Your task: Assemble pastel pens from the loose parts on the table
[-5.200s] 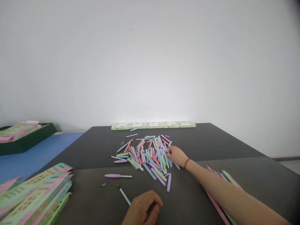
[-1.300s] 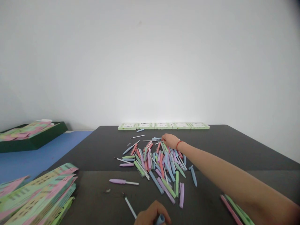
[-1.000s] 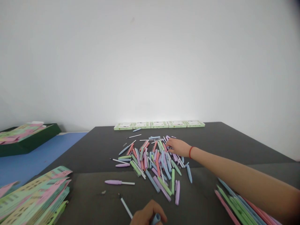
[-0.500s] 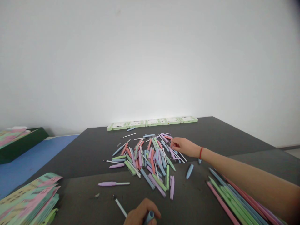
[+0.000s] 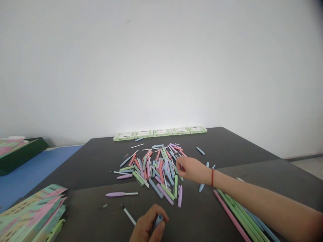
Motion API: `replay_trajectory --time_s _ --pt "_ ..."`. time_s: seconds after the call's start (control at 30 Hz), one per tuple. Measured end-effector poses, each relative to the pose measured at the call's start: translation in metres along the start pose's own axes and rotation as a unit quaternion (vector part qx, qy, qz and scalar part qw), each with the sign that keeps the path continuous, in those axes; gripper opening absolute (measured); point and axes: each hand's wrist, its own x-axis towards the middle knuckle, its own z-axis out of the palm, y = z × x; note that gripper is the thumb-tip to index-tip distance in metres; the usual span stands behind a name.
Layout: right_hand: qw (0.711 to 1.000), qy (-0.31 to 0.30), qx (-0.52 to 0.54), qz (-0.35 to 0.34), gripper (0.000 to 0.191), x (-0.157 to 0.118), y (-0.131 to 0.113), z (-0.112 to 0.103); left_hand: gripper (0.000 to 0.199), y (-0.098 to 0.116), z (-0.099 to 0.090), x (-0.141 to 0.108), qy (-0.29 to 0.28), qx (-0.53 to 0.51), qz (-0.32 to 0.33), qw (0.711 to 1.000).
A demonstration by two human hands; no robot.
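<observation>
My left hand (image 5: 148, 224) is at the bottom middle, closed around a short blue pen tube (image 5: 158, 220) whose open end points up. A white pen refill (image 5: 129, 215) with a dark tip runs up to this hand; whether the fingers touch it is hidden. At the right side of a loose pile, my right hand (image 5: 193, 170) hovers with its fingers curled in. What they hold, if anything, does not show. The pile contains pink, green, blue and purple pen parts (image 5: 161, 169) mixed with white refills. In front lies a purple pen part (image 5: 115, 194) with a refill sticking out.
Several pale green boxes (image 5: 162, 133) line the far edge of the black table (image 5: 96, 153). Long coloured pens (image 5: 238, 211) lie under my right forearm. Printed packets (image 5: 32, 215) are stacked at left, near a dark green tray (image 5: 27, 153). Loose blue pen parts (image 5: 200, 150) lie at right.
My right hand has drawn back toward me from the pile's right edge, its fingers more curled. The view has shifted slightly. My left hand keeps the blue tube.
</observation>
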Motion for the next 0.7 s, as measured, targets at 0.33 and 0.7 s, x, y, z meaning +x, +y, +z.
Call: replay_trajectory --time_s 0.33,0.7 --pt "0.971 -0.021 0.170 -0.164 0.010 -0.059 -0.081 -0.022 0.022 0.016 0.008 -0.002 -0.010 -0.029 -0.012 0.999" --pt "0.978 -0.010 0.137 -0.156 0.029 -0.051 -0.068 -0.016 0.021 0.012 0.005 0.002 -0.016 -0.061 0.007 0.998"
